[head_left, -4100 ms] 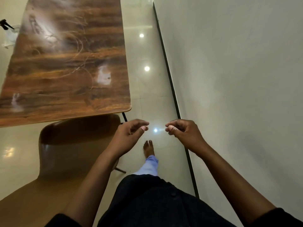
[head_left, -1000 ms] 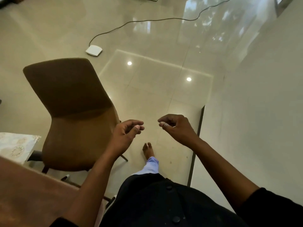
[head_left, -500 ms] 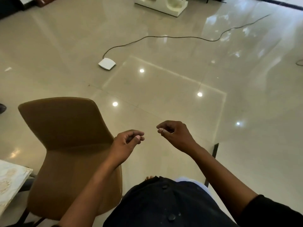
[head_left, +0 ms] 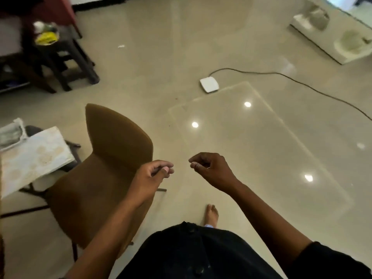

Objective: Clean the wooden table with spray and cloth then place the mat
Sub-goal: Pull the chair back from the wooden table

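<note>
Both my hands hang loosely curled and hold nothing, the left hand (head_left: pixel 154 174) over the brown moulded chair (head_left: pixel 104 170), the right hand (head_left: pixel 209 170) over the glossy tiled floor (head_left: pixel 261 148). The pale, faintly patterned rectangular mat (head_left: pixel 34 156) lies at my left beside the chair. It looks thin, light and floppy; I would pinch two corners so it hangs flat.
</note>
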A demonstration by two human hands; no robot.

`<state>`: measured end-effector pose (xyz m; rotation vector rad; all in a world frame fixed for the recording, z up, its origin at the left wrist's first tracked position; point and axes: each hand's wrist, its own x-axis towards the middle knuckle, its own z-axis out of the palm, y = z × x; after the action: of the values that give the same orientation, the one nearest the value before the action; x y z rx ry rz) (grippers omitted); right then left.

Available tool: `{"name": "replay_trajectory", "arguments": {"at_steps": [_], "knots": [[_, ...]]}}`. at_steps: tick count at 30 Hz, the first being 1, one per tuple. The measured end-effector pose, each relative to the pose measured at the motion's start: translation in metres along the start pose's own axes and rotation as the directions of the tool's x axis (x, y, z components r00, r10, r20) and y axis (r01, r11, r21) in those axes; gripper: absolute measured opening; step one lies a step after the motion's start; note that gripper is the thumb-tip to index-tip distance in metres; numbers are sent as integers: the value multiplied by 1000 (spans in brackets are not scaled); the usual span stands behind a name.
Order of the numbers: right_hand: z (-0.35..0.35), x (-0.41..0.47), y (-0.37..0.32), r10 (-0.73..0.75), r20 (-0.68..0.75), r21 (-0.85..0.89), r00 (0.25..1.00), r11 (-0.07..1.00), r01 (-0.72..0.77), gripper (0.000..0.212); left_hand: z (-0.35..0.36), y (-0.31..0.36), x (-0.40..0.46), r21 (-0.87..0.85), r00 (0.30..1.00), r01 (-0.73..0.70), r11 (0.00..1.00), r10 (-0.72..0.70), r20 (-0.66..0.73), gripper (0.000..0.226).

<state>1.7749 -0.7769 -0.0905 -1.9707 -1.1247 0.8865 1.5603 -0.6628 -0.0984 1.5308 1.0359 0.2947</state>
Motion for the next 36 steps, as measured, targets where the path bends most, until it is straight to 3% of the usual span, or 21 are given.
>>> {"name": "replay_trajectory", "arguments": {"at_steps": [8,15,19,22,25,28,30,34,36], "knots": [[-12,116,-30,-220,321,-56,921,967,250,9,9,3,9,-215,906,113,970,-189,-379,24],[42,205,-90,-367,565,-61,739,874,481,14,-16,-10,41,-312,769,130,941,-294,-568,23],[76,237,-127,-349,684,-105,641,822,560,19,-34,-10,64,-380,744,204,902,-395,-538,16],[102,254,-143,-252,793,-208,555,744,635,24,-37,-7,80,-490,836,259,832,-448,-318,30],[137,274,-145,-156,907,-258,392,531,808,31,-35,-19,103,-361,877,360,860,-444,-184,61],[163,295,-144,-64,982,-164,179,190,968,33,-28,-16,122,-382,828,404,832,-509,-233,62],[182,316,-143,6,998,-57,58,-66,996,27,-25,-11,133,-459,775,413,786,-568,-276,61],[229,361,-147,139,989,99,-55,-328,939,41,-22,-30,159,-589,644,459,665,-706,-296,71],[256,378,-152,191,978,153,-85,-378,913,50,-19,-43,172,-671,536,487,559,-798,-276,75]]}}
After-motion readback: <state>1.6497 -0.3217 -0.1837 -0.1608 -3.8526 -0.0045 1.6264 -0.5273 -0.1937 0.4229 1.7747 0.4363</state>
